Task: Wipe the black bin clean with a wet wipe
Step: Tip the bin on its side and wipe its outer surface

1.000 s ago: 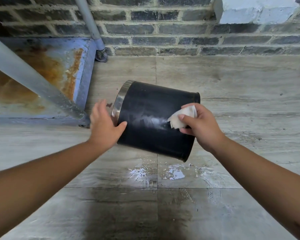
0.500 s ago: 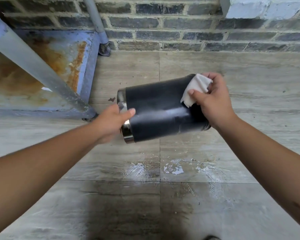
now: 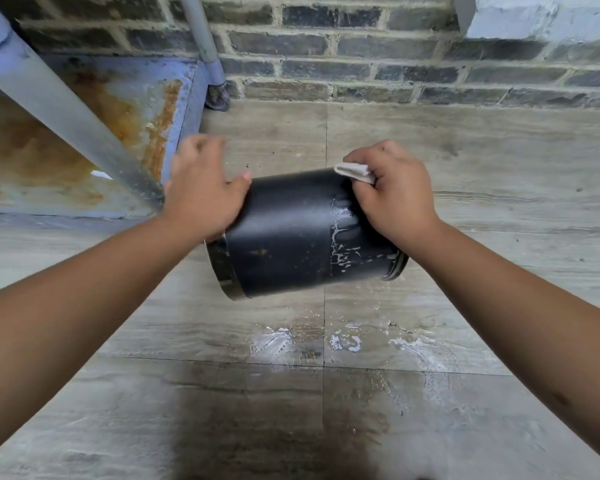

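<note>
Soft even daylight, dark shadow on near floor point(image 3: 257, 427), wide-angle edge bending.

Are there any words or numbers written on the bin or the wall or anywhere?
None: no words, numbers or signs show anywhere.
The round black bin with a metal rim is plain, with only wet streaks.
The folded white wet wipe, grey brick wall and rusty blue metal plate carry no writing.

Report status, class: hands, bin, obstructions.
Left hand grips black bin at rim end. Right hand presses wet wipe near base. Bin held sideways above floor, streaked wet. Nothing obstructing.
</note>
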